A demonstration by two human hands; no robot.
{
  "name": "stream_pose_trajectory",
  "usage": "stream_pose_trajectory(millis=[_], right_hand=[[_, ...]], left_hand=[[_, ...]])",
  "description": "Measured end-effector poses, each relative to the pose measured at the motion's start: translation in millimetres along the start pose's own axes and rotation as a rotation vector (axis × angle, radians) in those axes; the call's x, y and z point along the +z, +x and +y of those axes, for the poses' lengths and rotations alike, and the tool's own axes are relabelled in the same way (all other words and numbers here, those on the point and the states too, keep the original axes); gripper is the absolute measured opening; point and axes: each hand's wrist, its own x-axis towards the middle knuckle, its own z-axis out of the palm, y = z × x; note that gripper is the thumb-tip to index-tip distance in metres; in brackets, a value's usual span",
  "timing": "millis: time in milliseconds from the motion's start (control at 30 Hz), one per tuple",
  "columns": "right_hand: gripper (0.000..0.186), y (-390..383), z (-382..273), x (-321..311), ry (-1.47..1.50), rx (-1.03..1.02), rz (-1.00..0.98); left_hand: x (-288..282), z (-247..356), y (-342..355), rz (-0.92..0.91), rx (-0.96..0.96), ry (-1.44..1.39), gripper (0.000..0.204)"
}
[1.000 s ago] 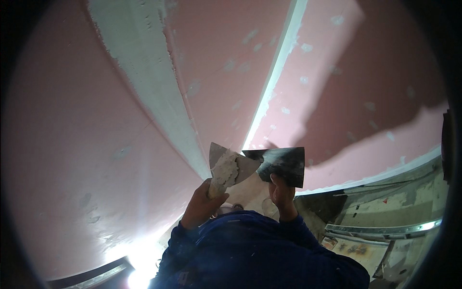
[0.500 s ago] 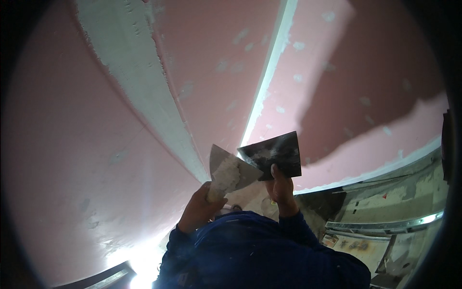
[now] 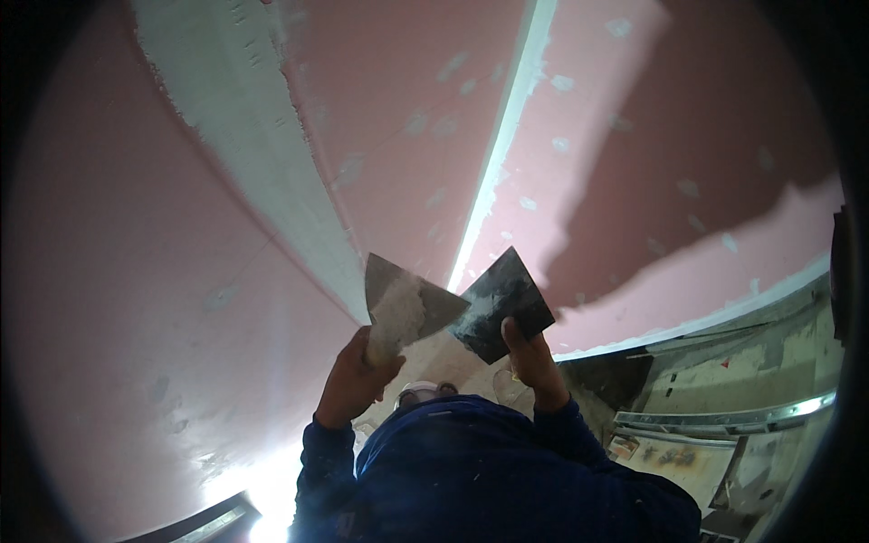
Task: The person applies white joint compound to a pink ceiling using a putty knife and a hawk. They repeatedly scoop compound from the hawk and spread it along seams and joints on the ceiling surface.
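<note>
My left hand point(image 3: 351, 380) is closed round the handle of a putty knife point(image 3: 433, 312), whose wide triangular blade carries a patch of pale compound. In my right hand point(image 3: 538, 366) is a dark, flat, four-sided plate point(image 3: 513, 291), gripped with the thumb on its face; whitish compound is smeared on its left part. The tip of the putty knife's blade meets or overlaps the plate's left edge; I cannot tell if they touch. Both tools are held in front of my body, away from the wall surfaces.
Pink wallboard point(image 3: 380, 118) surrounds me, with a broad pale compound band point(image 3: 235, 136) at left and a bright corner strip point(image 3: 501, 149). Small filled spots dot the boards. At lower right lie a metal rail point(image 3: 724, 421) and a stained board point(image 3: 679, 462). A strong light point(image 3: 272, 489) glares at lower left.
The putty knife has shifted left and slightly up with my left hand. The dark plate has turned, so its upper corner points up, and has moved a little left.
</note>
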Motion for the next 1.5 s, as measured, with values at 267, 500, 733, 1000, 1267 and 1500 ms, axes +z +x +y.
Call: stream_pose_trajectory(millis=[267,500,733,1000,1267,1500], right_hand=[[0.031,-6.1,-5.6,-1.9,-0.454,0.05,-0.214],[0.047,22.6,-0.5,-33.7,0.475,0.164,0.063],[0.061,41.6,34.0,-29.0,1.225,0.341,-0.354],[0.051,32.9,70.8,-1.2,0.993,0.253,-0.201],[0.049,38.4,123.3,14.3,1.12,0.27,-0.616],[0.047,43.0,119.6,5.5,0.617,0.039,-0.221]], left_hand=[[10.8,-0.6,4.4,0.049,0.014,-0.077,0.048],[-28.8,0.0,2.7,-0.071,-0.033,-0.091,0.05],[12.5,0.7,11.1,-0.387,0.115,0.109,0.058],[59.7,13.7,-2.0,-0.544,-0.128,-0.003,0.067],[9.8,19.9,19.2,-0.232,-0.023,-0.251,0.041],[25.0,-6.1,20.0,-0.403,0.01,0.069,0.06]])
